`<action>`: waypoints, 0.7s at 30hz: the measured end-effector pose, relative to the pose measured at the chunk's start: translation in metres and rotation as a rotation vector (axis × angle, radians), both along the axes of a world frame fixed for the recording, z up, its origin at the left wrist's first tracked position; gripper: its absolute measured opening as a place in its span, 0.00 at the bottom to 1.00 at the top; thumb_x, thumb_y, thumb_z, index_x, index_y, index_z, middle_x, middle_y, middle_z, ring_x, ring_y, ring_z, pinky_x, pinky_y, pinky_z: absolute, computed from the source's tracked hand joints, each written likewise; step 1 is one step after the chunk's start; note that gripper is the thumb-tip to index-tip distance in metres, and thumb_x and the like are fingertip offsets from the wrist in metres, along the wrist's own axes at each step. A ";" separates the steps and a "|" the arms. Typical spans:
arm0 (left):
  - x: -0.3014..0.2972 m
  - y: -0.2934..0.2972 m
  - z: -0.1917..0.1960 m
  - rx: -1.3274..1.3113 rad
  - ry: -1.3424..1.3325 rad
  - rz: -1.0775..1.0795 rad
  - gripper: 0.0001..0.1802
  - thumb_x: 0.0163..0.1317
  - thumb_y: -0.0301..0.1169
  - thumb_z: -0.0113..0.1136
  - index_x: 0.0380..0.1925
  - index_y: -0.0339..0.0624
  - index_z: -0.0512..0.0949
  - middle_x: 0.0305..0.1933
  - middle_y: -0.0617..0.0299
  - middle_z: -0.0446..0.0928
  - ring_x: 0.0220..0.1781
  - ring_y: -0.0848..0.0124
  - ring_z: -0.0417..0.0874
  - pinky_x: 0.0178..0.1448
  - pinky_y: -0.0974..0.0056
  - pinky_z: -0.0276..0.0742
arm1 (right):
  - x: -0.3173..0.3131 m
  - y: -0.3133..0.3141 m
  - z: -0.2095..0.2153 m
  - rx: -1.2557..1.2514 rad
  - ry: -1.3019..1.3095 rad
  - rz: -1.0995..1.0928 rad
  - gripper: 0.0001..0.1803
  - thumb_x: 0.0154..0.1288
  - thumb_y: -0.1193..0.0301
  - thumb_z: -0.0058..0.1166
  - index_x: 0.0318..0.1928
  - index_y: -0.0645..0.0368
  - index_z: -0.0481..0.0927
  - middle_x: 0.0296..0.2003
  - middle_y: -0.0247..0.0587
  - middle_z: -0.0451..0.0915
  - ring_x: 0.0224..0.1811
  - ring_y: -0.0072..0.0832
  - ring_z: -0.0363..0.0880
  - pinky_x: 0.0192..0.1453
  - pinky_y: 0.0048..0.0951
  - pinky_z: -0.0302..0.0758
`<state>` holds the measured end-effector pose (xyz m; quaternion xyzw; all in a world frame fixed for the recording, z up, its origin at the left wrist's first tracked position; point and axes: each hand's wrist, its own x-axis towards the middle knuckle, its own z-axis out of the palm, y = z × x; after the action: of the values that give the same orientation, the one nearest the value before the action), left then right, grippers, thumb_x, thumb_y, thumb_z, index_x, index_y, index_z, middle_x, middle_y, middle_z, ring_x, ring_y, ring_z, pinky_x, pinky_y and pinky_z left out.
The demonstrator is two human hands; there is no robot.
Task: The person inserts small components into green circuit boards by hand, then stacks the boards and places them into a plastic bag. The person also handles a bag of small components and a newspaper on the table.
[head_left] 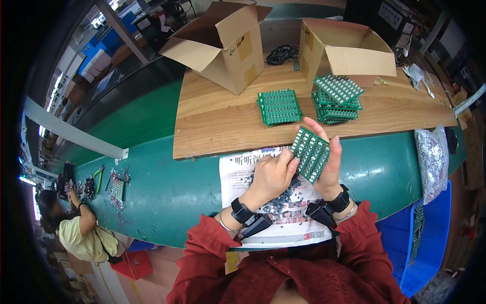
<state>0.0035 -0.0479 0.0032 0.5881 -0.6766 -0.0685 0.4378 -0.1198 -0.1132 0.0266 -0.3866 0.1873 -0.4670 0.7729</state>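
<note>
2 boxes [223, 43] at bench [167, 187] far edge, open, contents hidden. 2 PCB stacks [279, 106]. R hand [329, 167] fingers grip 1 PCB [310, 153]; L hand [272, 175] fingers pinched on its edge.

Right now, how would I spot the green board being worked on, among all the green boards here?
Start at the long green bench and find the printed paper sheet at its near edge. Just above it the right hand holds one circuit board tilted, the left hand touching it. The other boards lie stacked on the wooden panel.
</note>
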 end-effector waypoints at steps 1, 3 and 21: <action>0.000 -0.001 0.000 -0.008 -0.054 0.005 0.07 0.62 0.30 0.54 0.29 0.41 0.68 0.18 0.54 0.73 0.19 0.53 0.74 0.26 0.55 0.69 | 0.001 0.000 -0.004 -0.037 0.001 0.005 0.41 0.66 0.40 0.34 0.65 0.63 0.59 0.55 0.47 0.69 0.52 0.24 0.71 0.58 0.26 0.69; 0.001 0.000 -0.002 -0.026 -0.108 0.013 0.07 0.62 0.30 0.54 0.28 0.42 0.68 0.17 0.54 0.72 0.18 0.53 0.74 0.26 0.56 0.69 | 0.002 0.000 -0.005 -0.043 0.010 0.010 0.41 0.66 0.40 0.35 0.65 0.63 0.59 0.55 0.47 0.69 0.53 0.25 0.70 0.59 0.26 0.68; 0.005 0.001 0.000 -0.069 -0.004 0.098 0.03 0.61 0.25 0.54 0.29 0.38 0.70 0.19 0.52 0.73 0.19 0.55 0.76 0.25 0.56 0.70 | 0.002 0.003 -0.005 -0.058 0.093 0.060 0.45 0.62 0.39 0.38 0.66 0.63 0.57 0.58 0.51 0.66 0.62 0.32 0.64 0.67 0.31 0.60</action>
<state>0.0085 -0.0466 0.0028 0.6052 -0.6498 -0.0227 0.4594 -0.1182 -0.1107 0.0215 -0.4356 0.1979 -0.4302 0.7655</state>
